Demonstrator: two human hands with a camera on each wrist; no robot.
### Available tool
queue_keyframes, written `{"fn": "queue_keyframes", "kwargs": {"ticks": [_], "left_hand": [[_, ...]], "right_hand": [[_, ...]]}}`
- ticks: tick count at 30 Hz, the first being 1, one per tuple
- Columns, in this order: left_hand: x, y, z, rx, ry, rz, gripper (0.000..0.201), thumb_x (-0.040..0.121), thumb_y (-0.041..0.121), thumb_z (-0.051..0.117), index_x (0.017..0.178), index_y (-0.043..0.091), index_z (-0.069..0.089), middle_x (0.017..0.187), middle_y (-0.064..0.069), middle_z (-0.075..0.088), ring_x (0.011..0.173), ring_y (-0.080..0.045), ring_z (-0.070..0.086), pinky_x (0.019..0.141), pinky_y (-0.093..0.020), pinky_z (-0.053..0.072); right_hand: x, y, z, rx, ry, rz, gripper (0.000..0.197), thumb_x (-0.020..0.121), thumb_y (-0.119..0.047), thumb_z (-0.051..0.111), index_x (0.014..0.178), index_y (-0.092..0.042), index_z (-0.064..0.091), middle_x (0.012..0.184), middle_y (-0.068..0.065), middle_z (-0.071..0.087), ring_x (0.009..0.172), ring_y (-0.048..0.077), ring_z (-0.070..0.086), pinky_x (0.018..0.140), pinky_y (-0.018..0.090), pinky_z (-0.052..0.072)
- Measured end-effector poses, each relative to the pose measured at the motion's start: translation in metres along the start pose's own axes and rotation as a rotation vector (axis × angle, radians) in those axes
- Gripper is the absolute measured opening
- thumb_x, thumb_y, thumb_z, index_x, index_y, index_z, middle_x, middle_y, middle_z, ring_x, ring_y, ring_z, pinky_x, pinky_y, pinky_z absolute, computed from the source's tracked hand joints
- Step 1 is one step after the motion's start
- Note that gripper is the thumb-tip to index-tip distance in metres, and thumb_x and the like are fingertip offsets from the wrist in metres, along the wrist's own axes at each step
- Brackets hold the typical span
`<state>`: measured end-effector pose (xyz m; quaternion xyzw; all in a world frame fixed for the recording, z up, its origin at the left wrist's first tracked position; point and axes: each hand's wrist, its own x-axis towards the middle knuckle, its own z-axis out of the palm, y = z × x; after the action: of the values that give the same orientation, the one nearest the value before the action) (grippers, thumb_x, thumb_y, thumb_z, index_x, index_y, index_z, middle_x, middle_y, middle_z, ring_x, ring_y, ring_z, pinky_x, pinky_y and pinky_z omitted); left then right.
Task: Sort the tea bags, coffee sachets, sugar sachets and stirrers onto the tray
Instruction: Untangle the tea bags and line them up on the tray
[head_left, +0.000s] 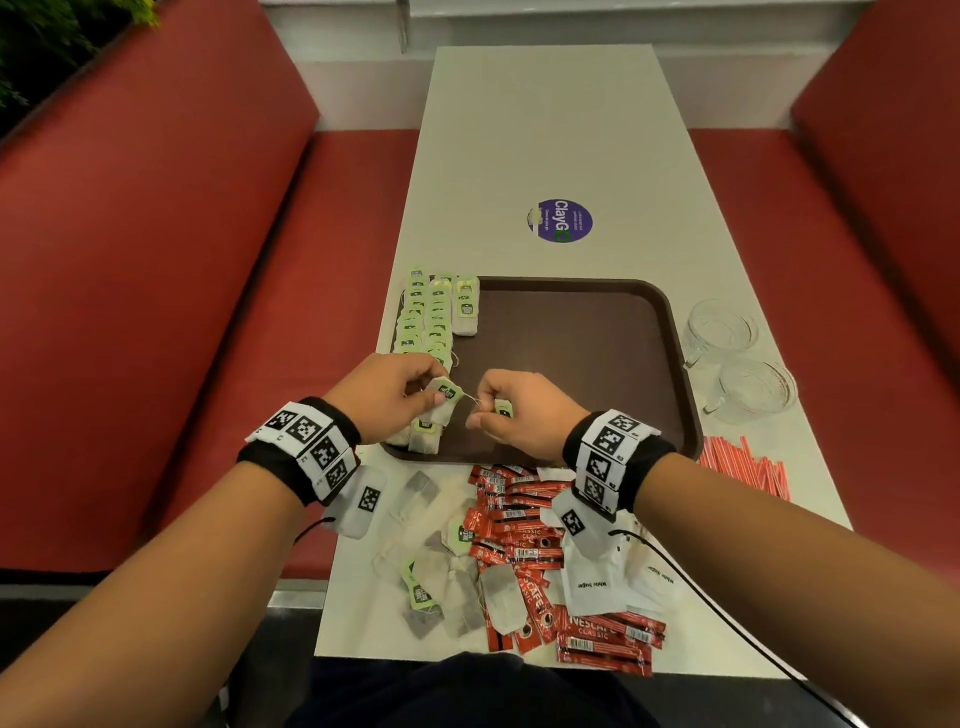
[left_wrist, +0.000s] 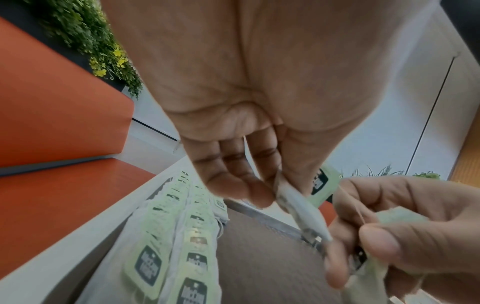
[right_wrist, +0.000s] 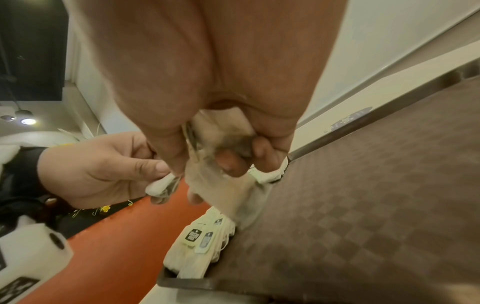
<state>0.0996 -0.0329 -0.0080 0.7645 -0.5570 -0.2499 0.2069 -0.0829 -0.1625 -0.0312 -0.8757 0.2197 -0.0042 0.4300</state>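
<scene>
My left hand hovers over the near left of the brown tray and pinches a tea bag with a green tag. My right hand grips a second tea bag with a green tag. A thin string runs between the two hands. In the left wrist view the left hand's bag hangs from thumb and fingers. The right wrist view shows the right hand's bag drooping below curled fingers. Rows of tea bags lie along the tray's left side.
A mixed pile lies at the table's near edge: loose tea bags, red coffee sachets, white sugar sachets. Red-and-white stirrers lie right of the tray. Two glass cups stand at the right. Red benches flank the table.
</scene>
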Motion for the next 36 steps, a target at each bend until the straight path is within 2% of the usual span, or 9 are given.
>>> {"fn": "queue_keyframes", "kwargs": {"ticks": [3,6,9,14,18,22,28,33,36], "left_hand": [[-0.001,0.0,-0.001,-0.053,0.079,-0.003,0.003,0.091,0.029,0.069,0.094,0.028,0.068,0.08,0.01,0.067,0.072,-0.004,0.059,0.067,-0.018,0.048],[-0.004,0.001,-0.002,-0.096,0.13,-0.019,0.005,0.088,0.031,0.073,0.091,0.029,0.07,0.079,0.012,0.069,0.073,-0.003,0.061,0.068,-0.017,0.048],[-0.005,0.002,-0.005,-0.107,0.14,-0.036,0.006,0.087,0.028,0.075,0.09,0.029,0.07,0.08,0.011,0.07,0.075,-0.005,0.062,0.07,-0.02,0.049],[-0.009,0.008,-0.011,-0.105,0.156,-0.05,0.008,0.087,0.023,0.075,0.089,0.029,0.071,0.079,0.01,0.068,0.068,-0.004,0.058,0.067,-0.024,0.049],[-0.013,0.018,-0.015,-0.071,0.17,-0.017,0.009,0.083,0.026,0.079,0.081,0.029,0.07,0.068,0.016,0.061,0.057,0.001,0.05,0.055,-0.01,0.037],[-0.016,0.02,-0.015,-0.022,0.19,0.007,0.013,0.081,0.017,0.08,0.077,0.026,0.071,0.072,0.032,0.059,0.065,0.003,0.053,0.057,-0.007,0.039],[-0.017,0.028,-0.009,0.031,0.174,0.039,0.012,0.081,0.023,0.08,0.076,0.027,0.069,0.074,0.03,0.058,0.062,-0.004,0.05,0.055,-0.012,0.039],[-0.015,0.034,-0.006,0.078,0.183,0.057,0.011,0.08,0.023,0.08,0.078,0.027,0.069,0.077,0.036,0.056,0.067,-0.006,0.053,0.057,-0.011,0.039],[-0.015,0.036,-0.004,0.072,0.178,0.05,0.011,0.079,0.018,0.08,0.078,0.024,0.07,0.064,0.022,0.058,0.062,0.0,0.053,0.057,-0.006,0.038]], "right_hand": [[-0.004,-0.005,-0.008,0.022,0.012,0.005,0.012,0.097,-0.025,0.062,0.089,-0.019,0.055,0.079,-0.008,0.073,0.074,-0.004,0.065,0.071,0.022,0.048],[-0.008,-0.009,-0.016,0.078,0.055,0.025,0.011,0.1,-0.024,0.057,0.09,-0.02,0.061,0.078,-0.004,0.074,0.059,-0.002,0.061,0.058,0.014,0.043],[-0.008,-0.011,-0.024,0.129,0.071,0.066,0.015,0.097,-0.017,0.052,0.087,-0.021,0.063,0.08,-0.002,0.074,0.065,0.01,0.066,0.061,0.023,0.051],[-0.004,-0.009,-0.033,0.05,0.02,0.076,0.016,0.089,-0.017,0.054,0.088,-0.027,0.067,0.081,-0.007,0.075,0.079,0.013,0.07,0.076,0.034,0.057],[-0.006,-0.008,-0.034,-0.068,0.011,0.065,0.012,0.093,-0.021,0.059,0.089,-0.023,0.07,0.083,-0.011,0.072,0.083,0.002,0.065,0.077,0.028,0.051],[-0.007,-0.007,-0.037,-0.123,0.053,0.061,0.014,0.096,-0.028,0.059,0.089,-0.02,0.068,0.09,-0.005,0.071,0.09,0.015,0.065,0.081,0.033,0.053],[-0.008,-0.012,-0.036,-0.011,0.061,0.004,0.013,0.098,-0.027,0.058,0.089,-0.021,0.066,0.09,-0.003,0.071,0.084,0.012,0.065,0.082,0.034,0.053],[-0.009,-0.02,-0.034,0.029,0.059,-0.036,0.015,0.1,-0.025,0.057,0.089,-0.02,0.067,0.087,0.001,0.073,0.077,0.014,0.066,0.072,0.026,0.049],[-0.009,-0.022,-0.033,0.079,0.058,-0.032,0.017,0.1,-0.025,0.057,0.091,-0.017,0.069,0.083,0.003,0.072,0.07,0.014,0.066,0.065,0.023,0.05]]}}
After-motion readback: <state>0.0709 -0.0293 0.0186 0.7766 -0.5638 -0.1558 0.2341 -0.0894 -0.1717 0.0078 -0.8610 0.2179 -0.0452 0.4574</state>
